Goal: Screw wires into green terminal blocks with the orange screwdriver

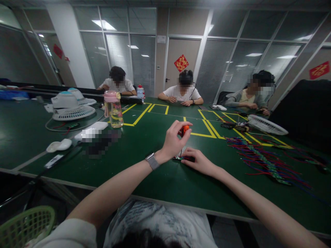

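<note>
My left hand (174, 137), with a watch on the wrist, is raised a little above the green table (160, 179) and closed around a small orange tool (185, 130), upright in its fingers. My right hand (199, 161) lies on the table just right of it, fingers pressed down on a small dark part with red and green bits (181, 158). The tool's tip points down toward that part; whether they touch is hidden.
A pile of red, blue and green wires (261, 156) lies to the right. Fan heads (71, 106) and a pink-capped bottle (113, 108) stand at the left, another fan grille (266, 124) at the right. Three people sit across the table. A green basket (26, 224) is at lower left.
</note>
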Demonstrator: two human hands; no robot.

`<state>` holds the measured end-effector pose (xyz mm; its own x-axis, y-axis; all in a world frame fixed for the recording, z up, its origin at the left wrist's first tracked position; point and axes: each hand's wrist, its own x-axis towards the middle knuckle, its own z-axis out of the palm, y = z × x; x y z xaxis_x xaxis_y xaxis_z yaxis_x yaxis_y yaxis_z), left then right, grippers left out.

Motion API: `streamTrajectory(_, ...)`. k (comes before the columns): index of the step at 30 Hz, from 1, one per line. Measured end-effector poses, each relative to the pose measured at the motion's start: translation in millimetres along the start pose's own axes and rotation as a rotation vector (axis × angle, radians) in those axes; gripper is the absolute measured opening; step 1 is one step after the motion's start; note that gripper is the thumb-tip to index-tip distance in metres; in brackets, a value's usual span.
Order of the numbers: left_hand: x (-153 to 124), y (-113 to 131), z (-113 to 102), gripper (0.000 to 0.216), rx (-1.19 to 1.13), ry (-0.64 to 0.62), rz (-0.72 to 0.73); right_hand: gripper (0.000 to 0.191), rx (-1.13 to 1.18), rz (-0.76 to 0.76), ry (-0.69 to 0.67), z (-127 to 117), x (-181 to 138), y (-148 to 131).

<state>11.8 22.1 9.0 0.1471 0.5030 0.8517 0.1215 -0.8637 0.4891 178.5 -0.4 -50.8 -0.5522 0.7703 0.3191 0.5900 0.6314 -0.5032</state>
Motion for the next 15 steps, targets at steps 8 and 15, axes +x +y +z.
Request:
streamTrajectory(8,-0.6,0.6,0.3,0.014,-0.008,-0.023,-0.009,0.017,-0.003,-0.003,0.000,1.0,0.4,1.4)
streamTrajectory(15,-1.6,4.3,0.3,0.014,-0.013,-0.045,0.028,0.015,0.009,-0.010,0.019,2.3,-0.1,3.8)
